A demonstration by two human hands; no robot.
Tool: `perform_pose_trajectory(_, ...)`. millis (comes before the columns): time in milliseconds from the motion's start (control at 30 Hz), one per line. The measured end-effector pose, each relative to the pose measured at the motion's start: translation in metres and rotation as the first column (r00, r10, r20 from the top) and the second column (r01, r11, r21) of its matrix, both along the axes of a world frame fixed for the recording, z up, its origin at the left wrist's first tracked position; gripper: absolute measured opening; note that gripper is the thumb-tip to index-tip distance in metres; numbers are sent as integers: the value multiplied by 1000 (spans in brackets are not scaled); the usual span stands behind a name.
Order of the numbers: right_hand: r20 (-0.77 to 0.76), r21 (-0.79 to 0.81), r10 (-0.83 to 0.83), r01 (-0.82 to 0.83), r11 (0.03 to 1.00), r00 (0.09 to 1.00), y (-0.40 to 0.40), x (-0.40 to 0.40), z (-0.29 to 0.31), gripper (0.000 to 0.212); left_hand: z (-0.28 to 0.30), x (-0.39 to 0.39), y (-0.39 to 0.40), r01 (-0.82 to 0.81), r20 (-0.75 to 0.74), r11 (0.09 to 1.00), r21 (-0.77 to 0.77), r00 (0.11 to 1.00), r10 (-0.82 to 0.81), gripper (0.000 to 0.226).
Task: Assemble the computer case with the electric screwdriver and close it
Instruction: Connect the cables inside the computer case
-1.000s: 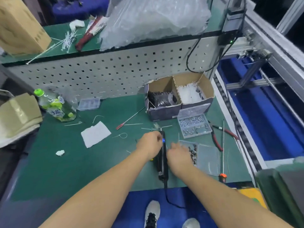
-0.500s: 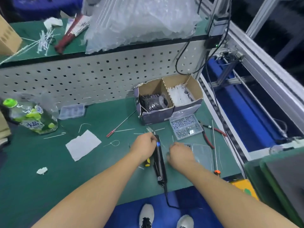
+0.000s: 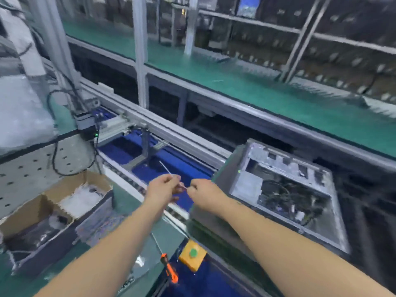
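Observation:
The open computer case (image 3: pixel 285 166) lies flat on the conveyor at the right, with tangled black cables (image 3: pixel 287 196) inside it. My left hand (image 3: pixel 161 190) and my right hand (image 3: pixel 203 195) are raised close together just left of the case. Both pinch a thin white cable tie (image 3: pixel 166 169), whose free end sticks up and to the left. No electric screwdriver is in view. The picture is blurred by motion.
A blue conveyor belt (image 3: pixel 171 166) runs between aluminium rails. An orange-handled screwdriver (image 3: pixel 170 270) and a yellow box with a green button (image 3: pixel 192 255) sit near the bench edge. A divided cardboard box (image 3: pixel 64 202) of ties and parts stands at the left.
The view has swung right from the bench to the conveyor and the case. Both hands have left the electric screwdriver on the mat and risen, now holding a white cable tie.

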State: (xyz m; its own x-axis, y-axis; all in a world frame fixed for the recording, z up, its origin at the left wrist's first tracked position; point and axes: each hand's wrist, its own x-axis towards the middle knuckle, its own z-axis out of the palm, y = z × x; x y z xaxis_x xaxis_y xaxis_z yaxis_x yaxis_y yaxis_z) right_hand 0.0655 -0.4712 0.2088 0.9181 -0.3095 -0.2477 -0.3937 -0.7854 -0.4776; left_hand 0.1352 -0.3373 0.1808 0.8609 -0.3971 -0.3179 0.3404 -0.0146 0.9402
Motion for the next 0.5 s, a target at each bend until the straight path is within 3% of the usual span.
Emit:
perform_pose_trajectory(167,83,125,-228,217,968,970,-131,-81,19,36,30,-53,-129,238,119,971,-9,965,-235,19)
perform_pose_trajectory(300,66,269,-327,299,915,943,-221,-135,18,21,42,-85,-223,353,223,934,58,907,-357,22)
perform_pose_trajectory(400,115,185,-408,384,905,906,-284,-170,5,20,34,-104,-285,285,350,918,275,860,-371,27)
perform_pose_trajectory(433,122,107,-418,407,907,900,-302,-180,0,20,30,-106,-303,262,414,879,399,803,-428,30)
perform_pose_trajectory(500,113,48,-455,453,890,883,-330,-195,-9,20,19,-108,-334,254,440,701,667,625,-645,31)
